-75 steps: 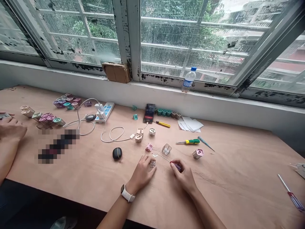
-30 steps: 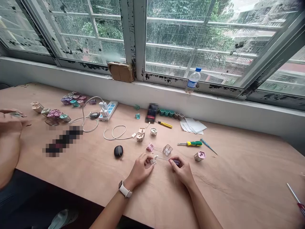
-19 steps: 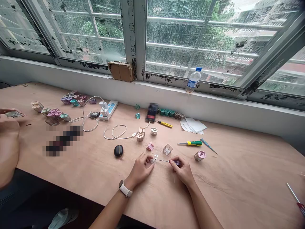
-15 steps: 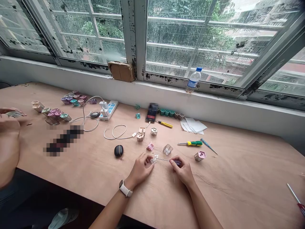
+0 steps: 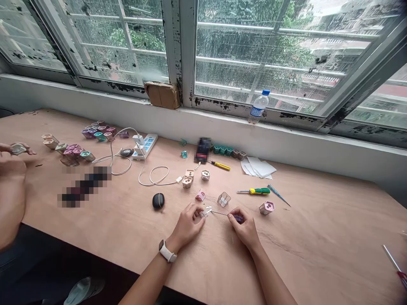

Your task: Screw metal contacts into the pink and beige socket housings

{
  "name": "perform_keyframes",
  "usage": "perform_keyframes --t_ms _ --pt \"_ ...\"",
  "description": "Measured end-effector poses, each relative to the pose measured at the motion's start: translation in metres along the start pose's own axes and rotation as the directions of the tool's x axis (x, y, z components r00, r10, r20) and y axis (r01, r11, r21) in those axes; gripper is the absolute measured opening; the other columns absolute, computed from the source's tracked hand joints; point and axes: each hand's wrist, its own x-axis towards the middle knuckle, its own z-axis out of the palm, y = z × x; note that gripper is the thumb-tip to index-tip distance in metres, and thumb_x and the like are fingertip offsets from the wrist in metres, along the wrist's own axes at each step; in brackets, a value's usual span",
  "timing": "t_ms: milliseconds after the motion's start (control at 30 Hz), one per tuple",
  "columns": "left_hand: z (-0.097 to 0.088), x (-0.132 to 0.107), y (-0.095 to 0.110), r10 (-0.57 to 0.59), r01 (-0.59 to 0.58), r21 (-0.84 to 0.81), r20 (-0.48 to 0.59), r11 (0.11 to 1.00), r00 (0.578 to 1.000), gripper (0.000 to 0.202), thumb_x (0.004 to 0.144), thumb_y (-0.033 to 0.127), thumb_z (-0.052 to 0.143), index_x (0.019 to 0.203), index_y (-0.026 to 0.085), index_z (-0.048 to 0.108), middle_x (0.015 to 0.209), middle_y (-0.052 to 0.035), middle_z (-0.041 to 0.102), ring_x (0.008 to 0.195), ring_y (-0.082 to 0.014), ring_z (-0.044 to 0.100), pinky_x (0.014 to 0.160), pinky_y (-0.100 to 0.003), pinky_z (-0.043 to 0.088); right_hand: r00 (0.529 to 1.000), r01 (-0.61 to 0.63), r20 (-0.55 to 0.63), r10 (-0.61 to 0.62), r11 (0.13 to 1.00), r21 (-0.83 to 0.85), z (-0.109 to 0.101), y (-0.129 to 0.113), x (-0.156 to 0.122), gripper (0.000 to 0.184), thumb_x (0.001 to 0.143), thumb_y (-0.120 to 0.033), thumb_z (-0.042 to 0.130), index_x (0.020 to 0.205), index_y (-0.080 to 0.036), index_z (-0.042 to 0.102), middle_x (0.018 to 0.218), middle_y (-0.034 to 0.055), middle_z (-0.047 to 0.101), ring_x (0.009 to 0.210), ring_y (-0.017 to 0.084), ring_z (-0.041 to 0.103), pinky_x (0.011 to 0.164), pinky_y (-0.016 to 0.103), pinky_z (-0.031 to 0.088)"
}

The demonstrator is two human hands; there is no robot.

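My left hand (image 5: 187, 224), with a white watch on the wrist, pinches a small clear plastic part (image 5: 203, 213) against the wooden table (image 5: 318, 237). My right hand (image 5: 244, 228) is closed on a thin screwdriver (image 5: 226, 215) with a dark purple handle. Its metal tip points left and reaches the clear part. Close behind my hands lie a pink piece (image 5: 200, 195), a clear hexagonal shell (image 5: 224, 199) and a beige-pink sharpener-like block (image 5: 266, 207).
Another person's hand (image 5: 12, 169) at the left edge holds a small block. Coloured blocks (image 5: 76, 146), a power strip (image 5: 144, 146) with cables, a black earbud case (image 5: 158, 200), green (image 5: 254, 191) and yellow (image 5: 219, 165) screwdrivers, papers (image 5: 258, 167) lie behind. A bottle (image 5: 258, 106) stands on the sill.
Between 2.5 s and 1 s ago the view shifted. My hands have stayed at the clear part, with the screwdriver tip now brought against it. The other person's hand has shifted slightly.
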Motion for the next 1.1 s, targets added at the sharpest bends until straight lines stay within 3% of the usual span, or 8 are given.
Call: perform_keyframes --t_ms 500,767,1100 --pt "0.000 0.000 -0.002 0.005 -0.005 0.005 0.018 1.000 1.000 0.011 0.085 0.017 0.060 0.095 0.020 0.063 0.090 -0.0041 0.059 0.077 -0.0170 0.057 0.071 -0.029 0.050 0.996 0.012 0.090 -0.011 1.000 -0.015 -0.003 -0.005 -0.001 0.023 0.079 -0.036 0.061 0.065 -0.018 0.054 0.059 -0.0017 0.048 0.055 0.012 0.042 0.052 0.024 0.031" --pt "0.000 -0.004 0.004 0.104 -0.108 0.039 0.097 0.993 0.990 0.024 0.090 0.015 0.054 0.107 0.024 0.069 0.101 -0.0079 0.056 0.100 -0.0213 0.058 0.092 -0.036 0.049 0.995 -0.002 0.102 0.002 1.000 0.001 -0.003 -0.006 -0.001 0.022 0.078 -0.035 0.061 0.066 -0.018 0.053 0.059 -0.0025 0.046 0.054 0.012 0.041 0.052 0.024 0.031" --pt "0.003 -0.005 0.008 0.155 -0.182 0.183 0.154 0.966 0.976 0.032 0.085 0.006 0.049 0.107 0.023 0.066 0.099 -0.0090 0.051 0.098 -0.0243 0.054 0.088 -0.040 0.049 0.996 0.032 0.080 -0.032 0.999 0.000 -0.004 -0.005 -0.001 0.023 0.078 -0.034 0.062 0.065 -0.018 0.054 0.059 -0.0022 0.047 0.055 0.012 0.042 0.052 0.023 0.033"
